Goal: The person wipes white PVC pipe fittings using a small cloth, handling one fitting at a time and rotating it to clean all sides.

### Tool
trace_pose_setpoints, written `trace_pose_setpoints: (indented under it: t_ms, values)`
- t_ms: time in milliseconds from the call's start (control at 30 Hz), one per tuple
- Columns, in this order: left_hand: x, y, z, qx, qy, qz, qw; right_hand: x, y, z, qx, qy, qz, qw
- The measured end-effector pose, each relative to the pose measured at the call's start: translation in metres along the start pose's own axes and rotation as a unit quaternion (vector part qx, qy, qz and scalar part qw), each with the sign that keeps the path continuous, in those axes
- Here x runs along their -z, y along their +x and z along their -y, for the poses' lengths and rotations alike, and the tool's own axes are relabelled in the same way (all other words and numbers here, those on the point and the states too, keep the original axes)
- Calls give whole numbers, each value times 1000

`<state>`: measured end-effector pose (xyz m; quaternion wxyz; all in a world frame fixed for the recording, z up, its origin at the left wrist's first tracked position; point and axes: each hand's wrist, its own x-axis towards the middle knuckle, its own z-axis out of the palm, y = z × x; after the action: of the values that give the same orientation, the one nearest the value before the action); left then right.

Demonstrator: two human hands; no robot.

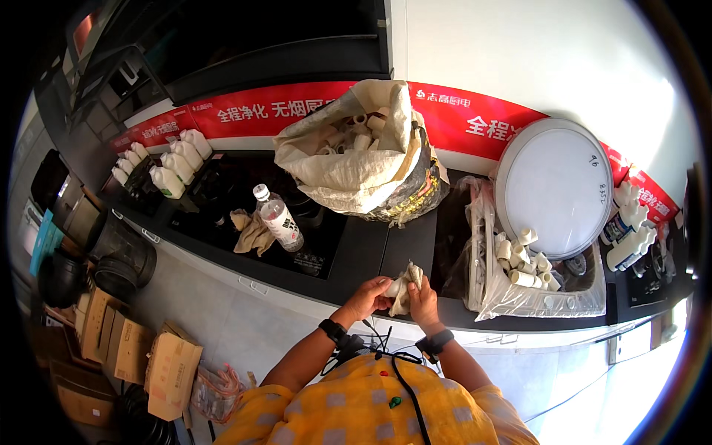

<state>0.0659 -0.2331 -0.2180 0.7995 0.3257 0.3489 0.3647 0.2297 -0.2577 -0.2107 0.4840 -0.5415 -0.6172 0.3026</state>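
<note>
Just over the counter's front edge, my left hand (367,299) grips a white plastic pipe fitting (392,289). My right hand (424,300) holds a beige cloth (409,286) against that fitting. Beyond both hands stands an open woven sack (356,178) with many white pipe fittings (362,141) inside. To the right, several more fittings (520,258) lie in a heap on a plastic-wrapped sink (584,297). A clear bottle (281,224) with a white cap stands left of my hands, beside a crumpled brown cloth (255,233).
White jugs (177,158) line the left of the dark counter (317,282). A round white panel (556,186) leans behind the sink, with spray bottles (626,225) at its right. Cardboard boxes (173,367) and black buckets (115,278) stand on the floor at left.
</note>
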Motion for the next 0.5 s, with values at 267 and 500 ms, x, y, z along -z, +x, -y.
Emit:
trace_pose_setpoints:
  t_ms: [267,500]
  values:
    - [13,7,6,5,27,41,999,-2,-1,-9,97,-34,52,993]
    - [11,5,4,6,50,70,996,-1,-1,-9,11,5,54,998]
